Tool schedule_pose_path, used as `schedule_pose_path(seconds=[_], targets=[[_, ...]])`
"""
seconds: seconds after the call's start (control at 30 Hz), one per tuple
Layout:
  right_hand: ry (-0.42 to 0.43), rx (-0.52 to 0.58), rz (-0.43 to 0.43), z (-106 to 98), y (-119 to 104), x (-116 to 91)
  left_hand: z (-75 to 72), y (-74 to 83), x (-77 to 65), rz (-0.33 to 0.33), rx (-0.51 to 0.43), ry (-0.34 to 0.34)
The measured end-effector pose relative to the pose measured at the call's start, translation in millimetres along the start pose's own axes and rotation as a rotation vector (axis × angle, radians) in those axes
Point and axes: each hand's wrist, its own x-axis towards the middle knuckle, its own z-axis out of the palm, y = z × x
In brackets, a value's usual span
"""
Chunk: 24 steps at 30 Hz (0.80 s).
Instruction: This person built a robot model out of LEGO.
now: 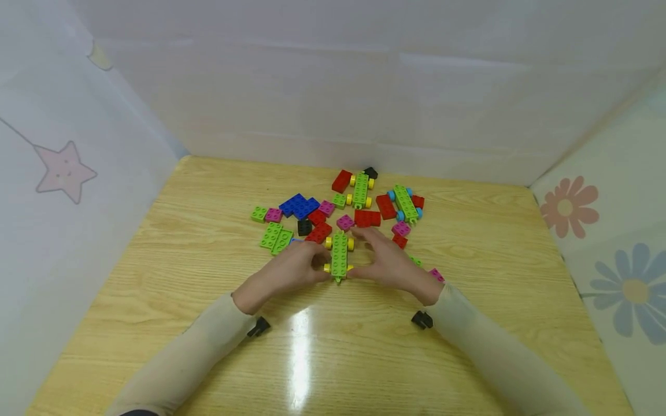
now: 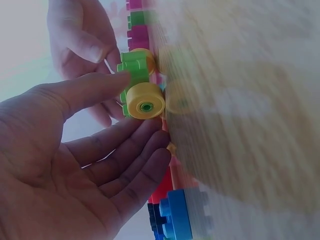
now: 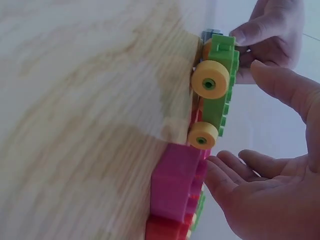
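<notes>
A lime-green wheeled base (image 1: 339, 257) with studs and yellow wheels stands on the table between both hands. The left hand (image 1: 296, 264) is at its left side, thumb near the closer wheel and fingers loosely bent. In the left wrist view its thumb overlaps the green base (image 2: 134, 67); whether it touches cannot be told. At the other side is the right hand (image 1: 387, 260), fingers spread and relaxed. The right wrist view shows a gap between the right thumb and the base (image 3: 220, 85). A magenta brick (image 3: 175, 182) lies near the right fingers.
Beyond the hands are another green base with yellow wheels (image 1: 361, 190) and one with blue wheels (image 1: 405, 202). Red bricks (image 1: 367, 218), blue bricks (image 1: 299, 205), green plates (image 1: 272, 235) and a black brick (image 1: 304, 227) lie around. White sheeting (image 1: 333, 98) rises behind the wooden table (image 1: 354, 358).
</notes>
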Motion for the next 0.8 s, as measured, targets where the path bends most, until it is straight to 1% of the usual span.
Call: schedule_pose_path(seconds=[0.07,0.27,0.53,0.63,0.8], targets=[[0.011,0.042,-0.013,-3,0,-3,0.2,0.3,-0.1,0.0,0.002,-0.001],[0.05,0.074,-0.016,-11,1,-15,0.8,0.4,0.1,-0.006,0.018,-0.011],[0.096,0.066,0.076,-23,3,-29,0.9,-0.6,-0.1,0.01,0.04,-0.006],[0.107,0.056,0.077,-28,5,-33,1.2,-1.4,-0.1,0.012,0.036,-0.008],[0.128,0.069,0.098,-36,9,-40,1.8,-2.8,0.2,0.015,0.025,-0.014]])
